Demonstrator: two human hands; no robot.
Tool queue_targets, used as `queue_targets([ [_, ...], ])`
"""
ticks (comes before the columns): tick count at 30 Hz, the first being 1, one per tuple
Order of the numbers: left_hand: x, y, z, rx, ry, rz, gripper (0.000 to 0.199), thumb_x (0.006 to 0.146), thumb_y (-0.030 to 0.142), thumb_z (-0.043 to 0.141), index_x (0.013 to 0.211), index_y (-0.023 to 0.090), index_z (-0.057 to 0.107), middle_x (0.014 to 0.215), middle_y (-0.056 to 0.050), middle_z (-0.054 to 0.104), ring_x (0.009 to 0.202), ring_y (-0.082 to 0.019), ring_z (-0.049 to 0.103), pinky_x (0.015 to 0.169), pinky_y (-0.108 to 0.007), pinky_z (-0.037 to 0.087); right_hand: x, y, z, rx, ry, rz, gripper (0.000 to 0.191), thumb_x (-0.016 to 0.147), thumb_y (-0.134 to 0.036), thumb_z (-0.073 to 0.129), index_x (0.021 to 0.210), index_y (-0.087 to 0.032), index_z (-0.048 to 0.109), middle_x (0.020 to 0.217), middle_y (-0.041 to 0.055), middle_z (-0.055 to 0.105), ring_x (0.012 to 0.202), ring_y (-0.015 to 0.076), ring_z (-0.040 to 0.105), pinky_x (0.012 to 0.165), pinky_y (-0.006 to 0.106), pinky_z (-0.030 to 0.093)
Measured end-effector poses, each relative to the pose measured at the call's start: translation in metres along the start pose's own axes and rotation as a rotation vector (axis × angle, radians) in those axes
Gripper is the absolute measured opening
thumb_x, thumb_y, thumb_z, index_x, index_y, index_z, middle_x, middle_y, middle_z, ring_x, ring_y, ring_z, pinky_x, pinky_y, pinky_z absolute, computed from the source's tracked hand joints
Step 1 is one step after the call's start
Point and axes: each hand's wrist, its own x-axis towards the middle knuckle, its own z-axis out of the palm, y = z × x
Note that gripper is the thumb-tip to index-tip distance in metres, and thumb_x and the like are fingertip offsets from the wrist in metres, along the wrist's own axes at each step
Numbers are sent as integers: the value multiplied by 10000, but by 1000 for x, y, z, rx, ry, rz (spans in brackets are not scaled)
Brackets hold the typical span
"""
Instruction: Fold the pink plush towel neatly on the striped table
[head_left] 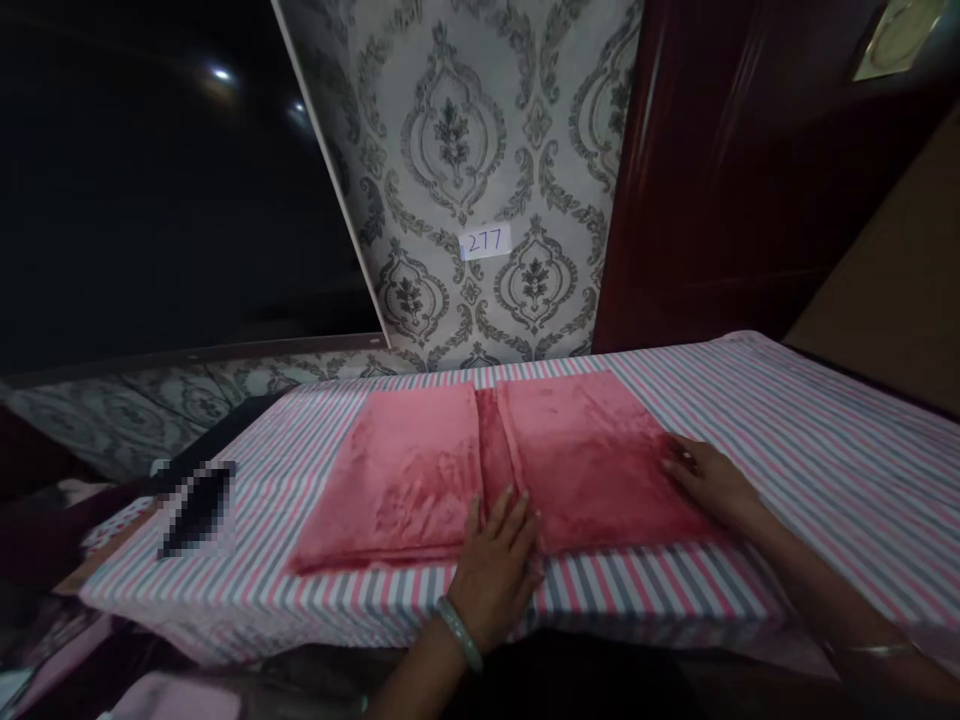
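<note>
A pink plush cloth [592,460] lies flat, its two sides folded in toward the middle. Between the folded edges runs a narrow, darker strip [495,440]. My left hand [499,560], with a pale green bangle at the wrist, rests on the near edge close to that strip, fingers spread. At the right edge of the cloth is my right hand [712,485], its fingers and thumb bent in around the border. Part of its grip is hidden, and the arm wears a thin bangle. The left panel shows creases near its front.
The table wears a pink, grey and white striped cover [795,440]. A pixelated dark object [199,510] lies at its left. Behind stand a large black screen [165,200], patterned wallpaper with a paper marked 277 [485,241], and a dark red door [720,180].
</note>
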Motion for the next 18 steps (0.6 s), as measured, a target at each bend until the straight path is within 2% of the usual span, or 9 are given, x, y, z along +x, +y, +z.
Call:
queue_targets([
  [4,-2,-1,0,-101,-30,-42,614,913,340,540,1484,217,352,1507,-114,444,1447,-265,312,1203,-594,111,7,11,-2,96,-84,154,567,741,-423,601,1222,-124,639,1066,155,733,996,338,684,864,422,538],
  [8,8,-2,-20,-175,-73,-100,540,894,270,538,1424,208,452,1489,-117,467,1429,-267,349,1202,-573,158,7,5,-14,343,-172,374,540,741,-454,638,1184,-147,668,935,127,761,871,315,718,727,378,573],
  [10,25,-3,-33,-195,-109,-128,546,904,268,506,1438,175,437,1516,-136,425,1440,-271,328,1204,-554,167,6,-4,-21,491,-226,460,436,740,-418,649,1092,-165,702,919,122,765,854,301,722,698,354,578],
  [13,66,-6,-46,-189,-141,-175,643,912,356,486,1490,112,345,1569,-188,304,1478,-299,224,1199,-539,164,5,-19,-28,638,-273,563,349,736,-393,659,1001,-170,706,908,123,765,815,289,727,675,344,583],
  [15,94,-10,-44,-150,-129,-212,742,897,438,502,1516,93,281,1599,-211,198,1496,-325,130,1191,-554,151,4,-26,-30,658,-257,581,344,723,-396,674,986,-175,697,882,119,764,789,286,727,657,343,584],
  [18,123,-16,-24,-81,-178,-248,848,866,539,520,1534,101,233,1614,-222,95,1502,-349,34,1175,-601,101,3,-28,-30,623,-213,559,338,705,-396,690,972,-189,690,850,113,760,790,286,725,644,336,583],
])
